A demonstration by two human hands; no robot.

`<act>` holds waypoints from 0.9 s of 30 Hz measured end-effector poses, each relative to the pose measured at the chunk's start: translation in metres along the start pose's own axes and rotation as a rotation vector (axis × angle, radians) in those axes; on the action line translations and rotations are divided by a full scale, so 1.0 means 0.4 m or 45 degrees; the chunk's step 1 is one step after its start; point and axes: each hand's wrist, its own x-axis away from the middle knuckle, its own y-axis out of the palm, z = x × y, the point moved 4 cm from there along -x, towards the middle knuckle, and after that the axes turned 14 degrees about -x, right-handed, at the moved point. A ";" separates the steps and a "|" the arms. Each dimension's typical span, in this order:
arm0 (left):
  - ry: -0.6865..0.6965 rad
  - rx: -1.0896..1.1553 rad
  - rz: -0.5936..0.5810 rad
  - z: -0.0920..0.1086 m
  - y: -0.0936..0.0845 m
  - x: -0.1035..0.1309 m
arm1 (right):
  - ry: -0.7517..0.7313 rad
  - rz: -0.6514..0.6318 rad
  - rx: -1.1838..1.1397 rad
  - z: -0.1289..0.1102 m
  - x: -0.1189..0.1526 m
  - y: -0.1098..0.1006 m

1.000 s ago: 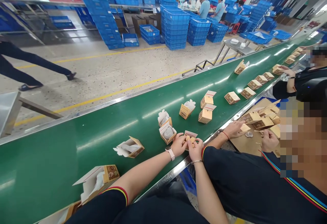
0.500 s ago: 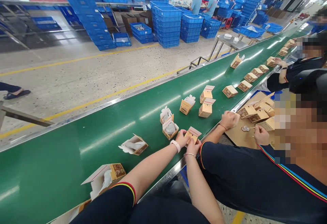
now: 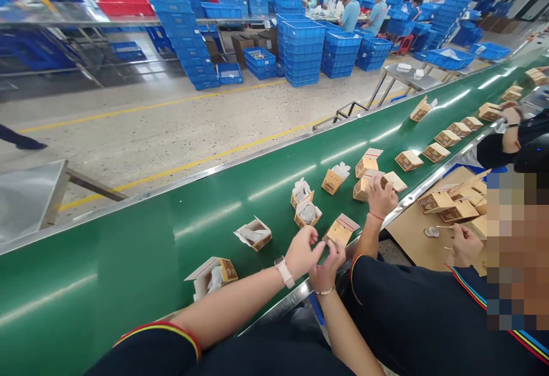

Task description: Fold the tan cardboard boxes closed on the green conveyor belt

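just off the small brown carton point(image 3: 340, 230) at the belt's point(image 3: 128, 261) near edge: left hand point(image 3: 302, 252) and right hand point(image 3: 328, 264), both loosely open, empty. closing step; next calls for regripping its raised flap.

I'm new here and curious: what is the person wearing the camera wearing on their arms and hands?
Bare hands, no gloves. The left hand has a pale pink watch at the wrist; the right hand has a thin bracelet. The left arm has a short dark sleeve with red-and-yellow trim.
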 end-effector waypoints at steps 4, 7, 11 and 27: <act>-0.153 -0.006 0.360 -0.031 -0.030 -0.064 | 0.058 -0.069 -0.257 -0.032 -0.078 0.065; -0.159 -0.063 0.242 -0.039 0.003 -0.136 | 0.147 -0.121 -0.378 -0.016 -0.107 0.079; 0.078 -0.083 0.290 -0.097 0.008 -0.086 | 0.113 -0.162 -0.277 0.016 -0.038 0.019; 0.616 -0.637 0.036 -0.180 -0.023 -0.008 | -0.309 -0.682 0.257 0.066 -0.032 0.049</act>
